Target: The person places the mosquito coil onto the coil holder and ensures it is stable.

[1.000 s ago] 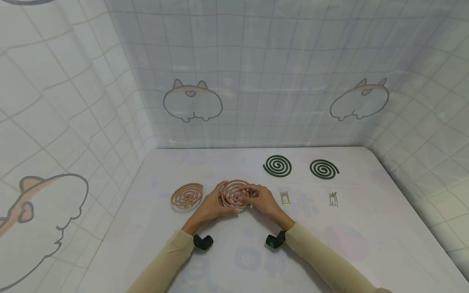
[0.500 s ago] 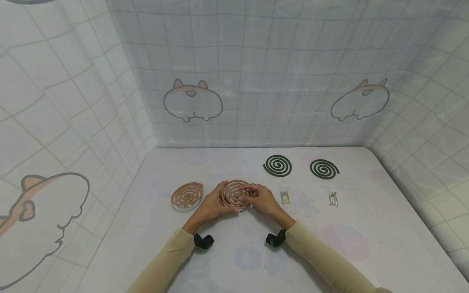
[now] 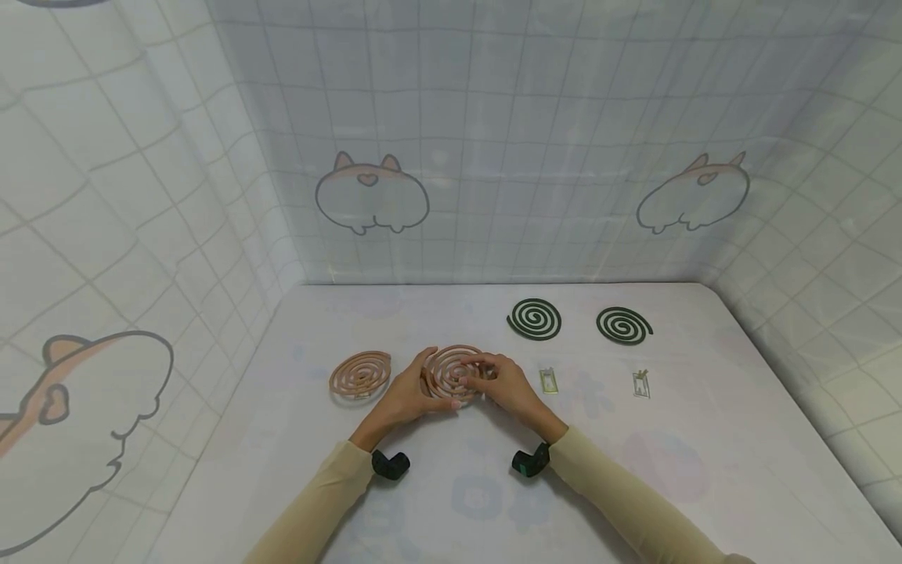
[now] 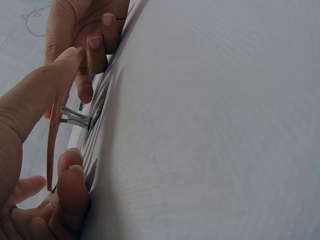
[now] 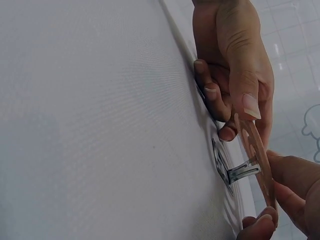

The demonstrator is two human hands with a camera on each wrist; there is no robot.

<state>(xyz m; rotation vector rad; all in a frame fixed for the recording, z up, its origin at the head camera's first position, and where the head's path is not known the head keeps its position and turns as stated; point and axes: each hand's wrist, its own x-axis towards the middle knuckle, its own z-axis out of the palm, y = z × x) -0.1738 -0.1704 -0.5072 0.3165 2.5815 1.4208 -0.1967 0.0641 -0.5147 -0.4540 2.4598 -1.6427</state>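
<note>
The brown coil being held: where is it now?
In the head view, the brown coil is right of the other brown coil, between the left hand and right hand; the wrist views show a metal stand under it.

We look into a booth-like place: grid-patterned curtains [image 3: 493, 102] with cartoon animals [image 3: 372, 200] hang on three sides of a pale surface [image 3: 747, 423] bearing faint prints [image 3: 665, 466]. Whether it belongs to a home or studio, we cannot tell.

brown spiral coil [image 3: 448, 374], roughly level, atop small metal stand [image 5: 243, 170] on white tabletop [image 3: 451, 454].
</note>
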